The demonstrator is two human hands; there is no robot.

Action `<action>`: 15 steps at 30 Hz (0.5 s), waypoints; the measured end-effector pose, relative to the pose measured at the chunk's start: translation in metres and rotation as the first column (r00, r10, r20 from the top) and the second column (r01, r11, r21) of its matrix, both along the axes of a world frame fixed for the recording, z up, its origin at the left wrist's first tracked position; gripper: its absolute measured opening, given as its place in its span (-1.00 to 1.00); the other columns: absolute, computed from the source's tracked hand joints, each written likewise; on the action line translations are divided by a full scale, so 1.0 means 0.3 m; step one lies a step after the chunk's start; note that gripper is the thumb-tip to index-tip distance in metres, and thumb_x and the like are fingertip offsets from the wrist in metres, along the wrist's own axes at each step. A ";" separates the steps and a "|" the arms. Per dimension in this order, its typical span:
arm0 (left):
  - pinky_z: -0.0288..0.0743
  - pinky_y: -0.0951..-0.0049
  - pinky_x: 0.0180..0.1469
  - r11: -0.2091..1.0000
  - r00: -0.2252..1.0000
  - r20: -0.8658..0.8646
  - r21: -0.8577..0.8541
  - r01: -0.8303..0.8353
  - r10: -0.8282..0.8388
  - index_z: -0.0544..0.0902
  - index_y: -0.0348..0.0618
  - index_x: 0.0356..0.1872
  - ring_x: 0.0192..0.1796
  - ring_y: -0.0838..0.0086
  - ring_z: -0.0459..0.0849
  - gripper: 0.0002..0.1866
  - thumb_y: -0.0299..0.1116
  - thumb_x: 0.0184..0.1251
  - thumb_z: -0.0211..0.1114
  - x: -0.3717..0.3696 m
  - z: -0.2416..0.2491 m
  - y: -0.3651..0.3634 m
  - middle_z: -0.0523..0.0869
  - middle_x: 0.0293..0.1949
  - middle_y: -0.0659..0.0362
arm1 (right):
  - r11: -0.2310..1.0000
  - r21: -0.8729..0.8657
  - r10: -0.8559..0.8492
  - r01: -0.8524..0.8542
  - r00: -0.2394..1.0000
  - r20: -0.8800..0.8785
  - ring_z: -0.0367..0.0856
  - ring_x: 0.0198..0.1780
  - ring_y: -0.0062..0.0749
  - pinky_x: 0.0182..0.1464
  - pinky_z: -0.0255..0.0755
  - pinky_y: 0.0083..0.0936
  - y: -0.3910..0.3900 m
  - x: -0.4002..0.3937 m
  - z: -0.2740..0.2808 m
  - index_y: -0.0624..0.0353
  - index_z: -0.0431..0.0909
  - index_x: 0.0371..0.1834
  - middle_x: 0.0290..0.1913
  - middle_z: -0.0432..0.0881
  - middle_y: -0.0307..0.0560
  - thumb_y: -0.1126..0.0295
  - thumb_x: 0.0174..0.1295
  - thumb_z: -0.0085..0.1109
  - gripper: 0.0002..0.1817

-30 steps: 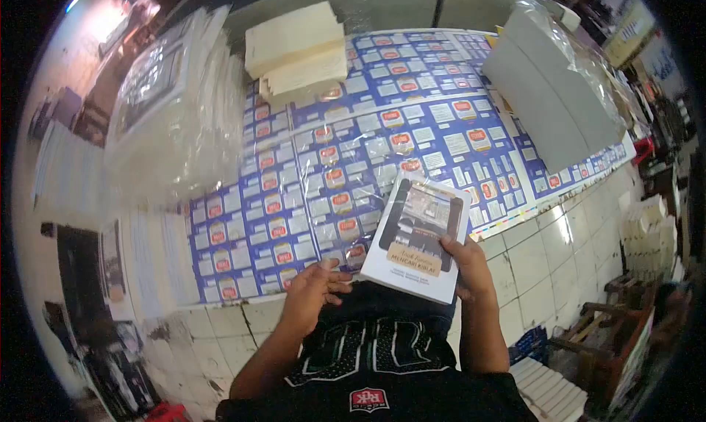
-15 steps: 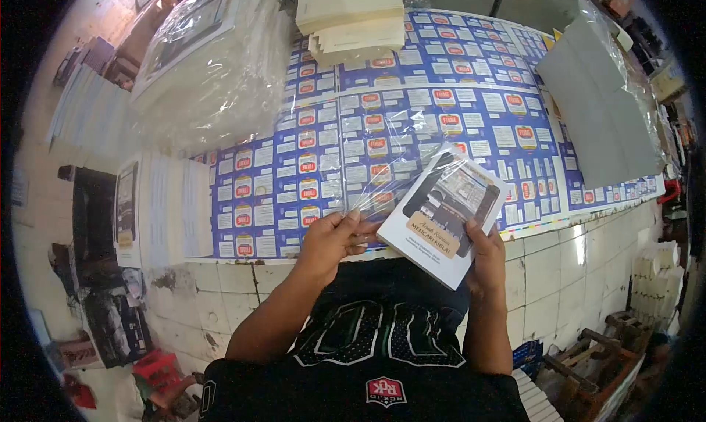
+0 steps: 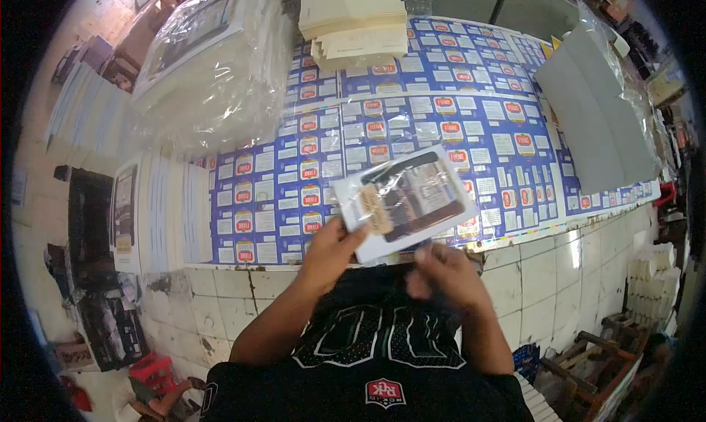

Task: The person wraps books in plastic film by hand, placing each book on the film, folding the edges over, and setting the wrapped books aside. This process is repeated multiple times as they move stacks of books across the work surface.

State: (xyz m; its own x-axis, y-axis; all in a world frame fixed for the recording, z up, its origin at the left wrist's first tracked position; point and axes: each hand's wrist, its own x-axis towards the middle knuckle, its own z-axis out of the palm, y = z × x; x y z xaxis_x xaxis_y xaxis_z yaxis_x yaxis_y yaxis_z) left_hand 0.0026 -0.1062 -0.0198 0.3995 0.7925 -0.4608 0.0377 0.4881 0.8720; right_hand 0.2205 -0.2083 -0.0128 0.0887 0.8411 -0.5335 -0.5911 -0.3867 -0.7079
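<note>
A white book with a dark cover picture (image 3: 415, 201), now covered by clear plastic, is tilted sideways above the printed blue sheets. My left hand (image 3: 329, 256) grips the book's lower left corner, thumb on top. Just below the book's lower edge is my right hand (image 3: 445, 275), smeared by motion, its fingers curled; whether they hold the edge of the plastic cannot be made out.
Blue printed sheets (image 3: 287, 201) cover the table. Plastic sleeves (image 3: 213, 91) are piled at the back left, beside a cream paper stack (image 3: 353, 10). Books (image 3: 158, 216) stand at the left edge; a grey board (image 3: 596, 106) is at the right.
The book has turned sideways and moved left, and clear plastic now covers it. My left hand has gone from the plastic to the book's corner. My right hand has left the book's side and moved lower.
</note>
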 end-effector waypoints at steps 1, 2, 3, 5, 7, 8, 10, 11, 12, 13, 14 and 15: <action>0.59 0.44 -0.16 1.000 1.000 0.005 0.005 0.000 0.000 0.51 -0.33 0.18 -0.09 0.36 0.73 -0.52 -0.24 0.36 0.34 -0.027 0.075 0.016 0.72 -0.09 0.07 | 0.938 -0.166 0.335 -0.303 0.914 0.227 0.64 -0.19 -0.37 -0.14 0.59 -0.41 0.013 0.055 0.081 0.23 0.22 0.30 -0.04 0.59 -0.01 0.27 0.22 0.39 -0.32; 0.60 0.40 -0.08 0.979 0.921 -0.360 0.074 0.188 -0.149 0.46 -0.36 0.23 -0.05 0.33 0.73 -0.42 -0.18 0.33 0.36 -0.043 0.208 0.029 0.70 -0.06 -0.02 | 0.769 -0.385 0.636 -0.511 0.677 0.371 0.66 -0.25 -0.39 -0.21 0.60 -0.42 0.015 0.112 0.124 0.22 0.23 0.29 -0.08 0.61 -0.04 0.22 0.14 0.47 -0.26; 0.60 0.35 0.00 0.920 0.687 -0.686 0.063 0.386 -0.241 0.42 -0.39 0.28 -0.02 0.30 0.72 -0.32 -0.11 0.30 0.38 -0.066 0.282 0.041 0.69 -0.02 -0.11 | 0.867 -0.248 0.484 -0.432 0.609 0.628 0.66 -0.11 -0.26 -0.17 0.61 -0.39 0.005 0.158 0.048 0.23 0.25 0.29 0.03 0.56 0.08 0.17 -0.07 0.61 -0.10; 0.49 0.21 0.18 0.945 0.664 -0.720 0.036 0.326 -0.202 0.38 -0.37 0.33 0.12 0.18 0.64 -0.21 -0.04 0.22 0.43 -0.107 0.225 0.022 0.62 0.06 -0.20 | 0.919 0.090 0.009 -0.384 0.248 0.969 0.56 0.19 0.03 0.15 0.51 -0.21 0.096 0.142 0.166 0.35 0.22 0.34 0.18 0.49 0.31 0.34 -0.22 0.66 0.02; 0.27 0.06 0.35 0.567 0.460 -0.842 0.532 0.628 0.281 0.40 -0.37 0.32 0.31 0.10 0.45 -0.18 0.00 0.16 0.46 -0.113 0.130 0.005 0.53 0.18 -0.20 | 0.883 0.045 -0.029 -0.468 0.040 0.999 0.21 0.46 0.17 0.44 0.17 -0.15 0.201 0.175 0.108 0.39 0.07 0.45 0.41 0.27 0.35 0.30 -0.38 0.71 0.26; 0.10 -0.02 0.39 0.627 0.474 -0.850 0.501 0.596 0.228 0.39 -0.36 0.32 0.40 0.05 0.28 -0.10 0.04 0.05 0.51 -0.087 0.121 0.005 0.45 0.27 -0.16 | 0.860 -0.083 0.091 -0.503 -0.008 0.996 0.10 0.51 0.20 0.49 0.07 -0.21 0.230 0.170 0.100 0.38 0.03 0.48 0.45 0.21 0.37 0.27 -0.37 0.70 0.30; 0.11 -0.02 0.36 0.603 0.501 -0.809 0.573 0.555 0.308 0.38 -0.34 0.32 0.37 0.03 0.31 -0.08 0.05 0.02 0.52 -0.076 0.065 -0.013 0.47 0.24 -0.12 | 0.847 -0.076 0.096 -0.527 0.011 0.995 0.18 0.48 0.19 0.46 0.14 -0.21 0.241 0.149 0.113 0.39 0.07 0.47 0.41 0.26 0.39 0.26 -0.32 0.68 0.24; 0.13 -0.03 0.32 0.564 0.530 -0.767 0.632 0.531 0.362 0.37 -0.32 0.32 0.33 0.02 0.34 -0.07 0.06 0.00 0.54 -0.083 0.031 -0.024 0.50 0.22 -0.08 | 0.846 -0.078 0.114 -0.528 0.035 0.993 0.27 0.44 0.17 0.42 0.22 -0.21 0.231 0.138 0.115 0.40 0.11 0.45 0.38 0.32 0.41 0.26 -0.28 0.66 0.19; 0.12 -0.03 0.28 0.501 0.494 -0.784 0.621 0.603 0.377 0.40 -0.30 0.29 0.30 0.01 0.32 -0.09 0.05 -0.02 0.55 -0.123 -0.009 -0.047 0.51 0.19 -0.05 | 0.893 -0.104 0.147 -0.438 0.065 0.987 0.45 0.31 0.11 0.36 0.29 -0.10 0.201 0.144 0.095 0.31 0.14 0.43 0.25 0.45 0.40 0.19 -0.19 0.61 0.10; 0.12 -0.03 0.28 0.498 0.492 -0.778 0.629 0.597 0.392 0.40 -0.30 0.29 0.30 0.01 0.32 -0.09 0.05 -0.02 0.55 -0.123 0.008 -0.053 0.51 0.19 -0.05 | 0.890 -0.093 0.135 -0.446 0.062 0.989 0.45 0.31 0.11 0.36 0.29 -0.10 0.186 0.159 0.111 0.31 0.14 0.43 0.25 0.45 0.40 0.19 -0.19 0.61 0.10; 0.12 -0.02 0.29 0.623 0.501 -0.778 0.615 0.483 0.379 0.43 -0.28 0.27 0.31 0.02 0.31 -0.13 0.05 -0.01 0.54 -0.117 0.040 -0.067 0.51 0.18 -0.04 | 0.907 -0.201 0.307 -0.371 0.254 0.917 0.49 0.26 0.12 0.31 0.34 -0.09 0.165 0.173 0.141 0.30 0.15 0.42 0.22 0.49 0.38 0.18 -0.18 0.61 0.09; 0.12 -0.02 0.29 0.732 0.513 -0.779 0.578 0.362 0.361 0.46 -0.25 0.25 0.31 0.03 0.30 -0.16 0.04 0.00 0.53 -0.111 0.064 -0.077 0.52 0.17 -0.04 | 0.892 -0.326 0.441 -0.312 0.449 0.777 0.54 0.22 0.13 0.26 0.40 -0.08 0.148 0.175 0.154 0.30 0.15 0.42 0.18 0.53 0.35 0.17 -0.18 0.61 0.08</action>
